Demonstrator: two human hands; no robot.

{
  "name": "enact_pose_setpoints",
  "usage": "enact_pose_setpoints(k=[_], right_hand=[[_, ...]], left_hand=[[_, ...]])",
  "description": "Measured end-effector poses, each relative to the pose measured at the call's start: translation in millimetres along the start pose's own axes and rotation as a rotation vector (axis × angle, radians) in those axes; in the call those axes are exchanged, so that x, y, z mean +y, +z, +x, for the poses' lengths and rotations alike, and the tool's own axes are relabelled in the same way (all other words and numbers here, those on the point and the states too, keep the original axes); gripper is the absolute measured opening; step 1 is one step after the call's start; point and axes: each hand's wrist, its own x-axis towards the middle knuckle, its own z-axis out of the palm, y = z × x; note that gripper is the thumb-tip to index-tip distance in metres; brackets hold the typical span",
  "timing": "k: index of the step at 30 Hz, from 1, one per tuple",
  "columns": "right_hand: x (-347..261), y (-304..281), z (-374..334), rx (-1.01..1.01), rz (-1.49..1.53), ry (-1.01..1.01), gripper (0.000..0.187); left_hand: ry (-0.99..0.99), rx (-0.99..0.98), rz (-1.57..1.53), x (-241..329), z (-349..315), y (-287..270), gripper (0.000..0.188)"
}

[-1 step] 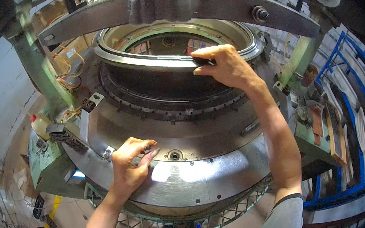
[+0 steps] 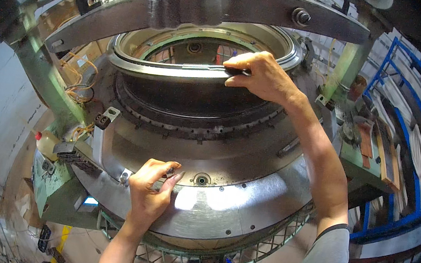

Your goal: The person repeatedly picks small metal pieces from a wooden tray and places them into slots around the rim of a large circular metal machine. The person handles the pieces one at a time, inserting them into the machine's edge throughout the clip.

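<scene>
A large round machine bed with a polished metal ring plate [image 2: 243,209] fills the middle. Above its centre stands a dark cylinder topped by a bright metal rim [image 2: 175,73]. My right hand [image 2: 264,77] is closed over the near right part of this rim, fingers on top and thumb below. Something dark shows between finger and thumb there; its kind is unclear. Lower down, my left hand [image 2: 152,190] hovers by the plate's near left edge, thumb and forefinger pinched around a small dark thing I cannot make out. Right of those fingertips sits a round socket [image 2: 202,180] in the plate.
A thick metal crossbar [image 2: 257,8] with a grey cloth [image 2: 184,2] over it spans the top. Green posts [image 2: 52,75] flank the bed. At left are a bottle with a red cap [image 2: 48,144] and orange cables [image 2: 81,81]. A blue rack [image 2: 393,227] stands at right.
My right hand has shifted very slightly to the right along the metal rim. My left hand stays in place.
</scene>
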Motion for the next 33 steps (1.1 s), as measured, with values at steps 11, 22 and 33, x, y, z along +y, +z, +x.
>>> enact_pose_setpoints(k=[11,22,33], right_hand=[[0.7,6.9,-7.0,0.107,0.046,-0.086,0.032],[15.3,4.9,-12.9,0.091,0.016,-0.133,0.033],[14.1,5.4,-16.4,0.184,-0.058,-0.175,0.031]], left_hand=[[0.038,-0.031,0.033,-1.0,1.2,-0.1,0.025],[0.045,-0.035,0.041,-2.0,0.8,3.9,0.023],[0.044,-0.045,0.043,-1.6,0.8,2.5,0.022]])
